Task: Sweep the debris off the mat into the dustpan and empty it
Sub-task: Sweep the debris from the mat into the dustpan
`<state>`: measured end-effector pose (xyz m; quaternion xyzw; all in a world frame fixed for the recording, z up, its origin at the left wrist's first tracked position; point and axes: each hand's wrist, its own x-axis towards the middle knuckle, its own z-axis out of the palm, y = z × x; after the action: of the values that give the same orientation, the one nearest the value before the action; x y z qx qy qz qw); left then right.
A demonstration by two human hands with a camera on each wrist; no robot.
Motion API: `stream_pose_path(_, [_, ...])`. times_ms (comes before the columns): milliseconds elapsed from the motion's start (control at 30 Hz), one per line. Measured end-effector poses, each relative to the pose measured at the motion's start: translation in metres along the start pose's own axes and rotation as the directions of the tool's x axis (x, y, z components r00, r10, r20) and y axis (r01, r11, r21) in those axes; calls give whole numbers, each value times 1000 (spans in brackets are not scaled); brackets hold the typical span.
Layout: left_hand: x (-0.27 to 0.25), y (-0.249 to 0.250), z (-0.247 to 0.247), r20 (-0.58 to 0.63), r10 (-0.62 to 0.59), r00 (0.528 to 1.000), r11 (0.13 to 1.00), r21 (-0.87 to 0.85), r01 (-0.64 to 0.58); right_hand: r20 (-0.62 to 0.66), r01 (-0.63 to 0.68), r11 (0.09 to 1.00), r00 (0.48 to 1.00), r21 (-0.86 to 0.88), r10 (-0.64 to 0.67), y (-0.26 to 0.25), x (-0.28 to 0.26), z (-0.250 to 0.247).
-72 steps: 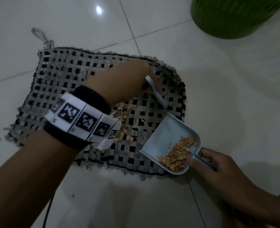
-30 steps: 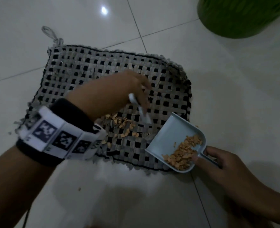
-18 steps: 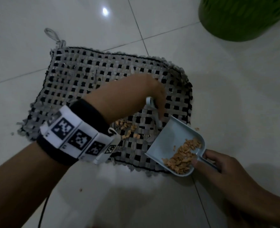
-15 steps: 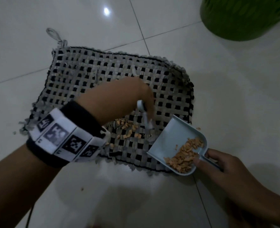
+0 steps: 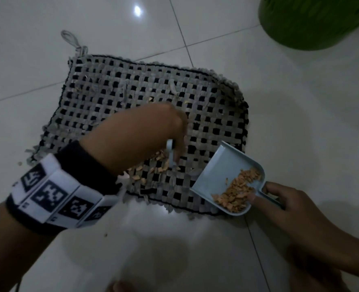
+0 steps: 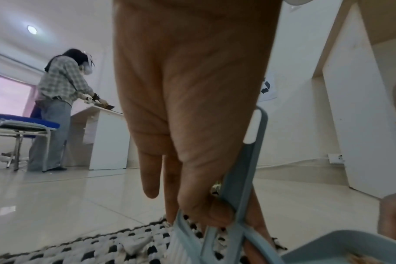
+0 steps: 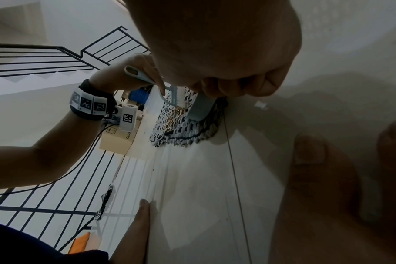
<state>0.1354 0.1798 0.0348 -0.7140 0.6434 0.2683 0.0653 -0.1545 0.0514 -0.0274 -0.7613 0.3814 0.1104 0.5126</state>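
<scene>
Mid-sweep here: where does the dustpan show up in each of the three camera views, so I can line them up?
Head: the dustpan is right of centre, its lip on the mat, the right hand on its handle.
Left wrist: only its rim, bottom right corner.
Right wrist: seen from underneath, upper middle, below the knuckles.
Shared landmark: the black and grey woven mat, in all three.

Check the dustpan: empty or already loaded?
Partly loaded. The dustpan holds a heap of orange bits at its handle end, by the right hand; the mouth end is bare. More bits lie on the mat.
</scene>
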Motion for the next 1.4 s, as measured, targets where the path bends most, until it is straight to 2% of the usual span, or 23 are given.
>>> stream_pose_path(33, [-5, -3, -4, -24, 1, 1000, 999, 39, 0, 2, 2, 1000, 1000, 5, -2, 0, 0, 1])
stream_pose_path(133, [-6, 10, -8, -106, 41, 994, 999, 3, -41, -2, -6, 1000, 1000, 8, 6, 1, -1, 5])
stream_pose_path(200, [3, 18, 3, -89, 41, 995, 997, -65, -46, 4, -17, 1000, 1000, 26, 17, 0, -2, 6])
stream_pose_path(267, [9, 13, 12, 5, -116, 993, 973, -201, 114, 7, -24, 999, 1000, 46, 24, -2, -3, 6])
stream_pose_path(333, [3, 6, 8, 58, -177, 983, 962, -202, 185, 5, -13, 999, 1000, 45, 13, -2, -2, 5])
stream_pose_path(367, [-1, 3, 3, 57, -154, 986, 976, -150, 161, 5, -5, 999, 1000, 44, 5, -3, -2, 4])
stream_pose_path(433, [-9, 2, -2, -40, -61, 997, 997, -47, 59, 16, 9, 999, 1000, 51, -9, -4, -3, 5])
stream_pose_path(533, [-4, 17, -2, -96, 6, 995, 991, -134, -18, 42, 17, 998, 999, 60, -20, -6, -3, 8])
stream_pose_path(600, [2, 17, 7, -29, -47, 998, 976, -215, 39, 47, 20, 998, 999, 67, -23, -7, -3, 9])
stream_pose_path(667, [-1, 10, 5, 28, -81, 996, 980, -178, 85, 36, 22, 997, 999, 75, -25, -7, -2, 8])
stream_pose_path(700, [-6, 5, 3, 34, -65, 997, 988, -135, 69, 29, 24, 997, 999, 77, -26, -7, -2, 8])
stream_pose_path(767, [-12, -1, -3, 0, -78, 997, 987, -144, 77, 16, 22, 997, 1000, 68, -23, -6, 0, 9])
stream_pose_path(833, [-10, 4, -4, -114, -9, 993, 987, -158, -9, 12, 10, 998, 1000, 64, -11, -4, 1, 11])
stream_pose_path(900, [-2, 14, 3, -119, 58, 991, 988, -139, -74, 19, 4, 998, 1000, 62, -5, -4, 2, 13])
stream_pose_path(933, [0, 16, 11, -78, 53, 996, 989, -137, -63, 23, 1, 998, 1000, 61, -3, -4, 2, 13])
stream_pose_path(1033, [0, -1, 15, 16, -137, 990, 966, -219, 138, 20, 12, 998, 1000, 54, -13, -3, 3, 11])
stream_pose_path(1100, [-9, -19, 5, 76, -171, 982, 966, -185, 182, 11, 37, 999, 999, 39, -37, -4, 5, 10])
stream_pose_path(1133, [-13, -27, -1, 55, -172, 984, 970, -163, 179, 8, 48, 998, 999, 39, -48, -5, 6, 11])
stream_pose_path(1200, [-21, -42, -9, -107, -203, 973, 965, -193, 181, 12, 69, 996, 997, 52, -70, -11, 8, 13])
stream_pose_path(1233, [-22, -49, -11, -209, -236, 949, 952, -244, 184, 10, 79, 995, 997, 62, -79, -15, 11, 15])
stream_pose_path(1300, [-17, -58, -7, -383, -314, 869, 923, -337, 185, 3, 86, 993, 996, 76, -87, -25, 20, 18])
stream_pose_path(1333, [-10, -62, -3, -430, -342, 836, 914, -360, 189, 0, 89, 993, 996, 75, -90, -31, 26, 19])
stream_pose_path(1400, [-1, -63, 3, -449, -365, 815, 902, -387, 191, -10, 104, 993, 995, 62, -104, -42, 37, 17])
